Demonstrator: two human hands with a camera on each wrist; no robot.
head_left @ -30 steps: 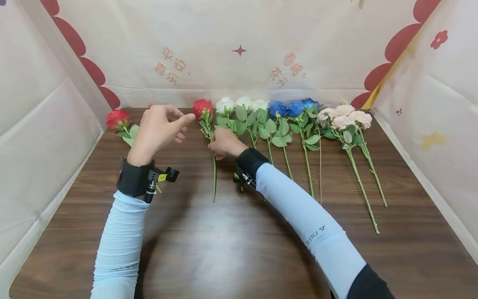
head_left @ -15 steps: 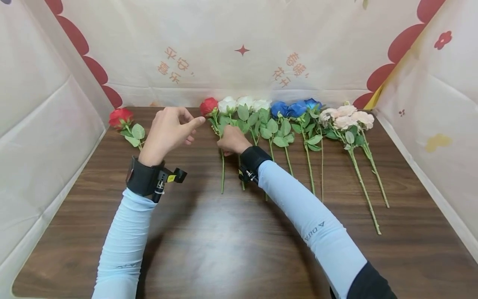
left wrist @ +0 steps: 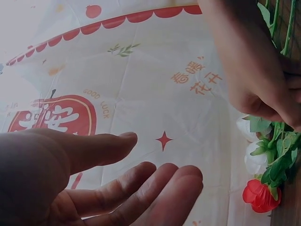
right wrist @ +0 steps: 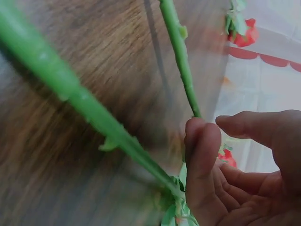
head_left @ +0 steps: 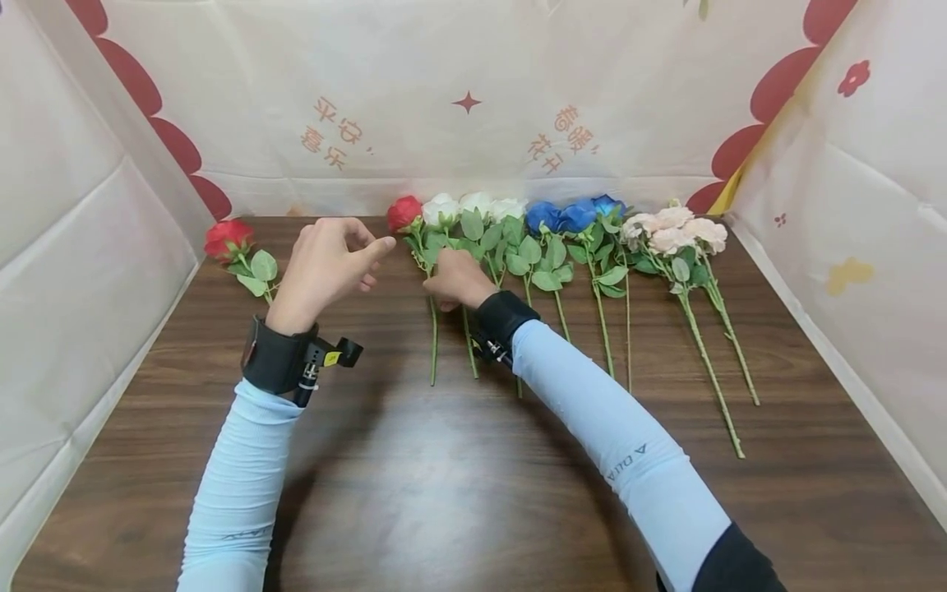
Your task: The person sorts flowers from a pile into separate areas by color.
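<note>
In the head view a red rose (head_left: 404,214) lies at the left end of the flower row, beside several white roses (head_left: 441,209). My right hand (head_left: 459,278) is at its green stem (head_left: 433,345). The right wrist view shows my fingertips against a stem (right wrist: 184,66), with a small gap between thumb and fingers. My left hand (head_left: 323,267) is held above the table to the left, thumb and fingers apart, holding nothing, as the left wrist view also shows. Another red rose (head_left: 228,240) lies at the far left, its stem partly hidden behind my left arm.
Blue roses (head_left: 575,215) and pale pink flowers (head_left: 672,230) continue the row to the right, stems pointing towards me. The brown wooden table (head_left: 444,493) is enclosed by printed cloth walls (head_left: 414,66). My right forearm crosses above some stems.
My right hand has brought the red rose rightward, up against the white roses; in the last half second it has barely moved. My left hand has shifted slightly and stays unoccupied.
</note>
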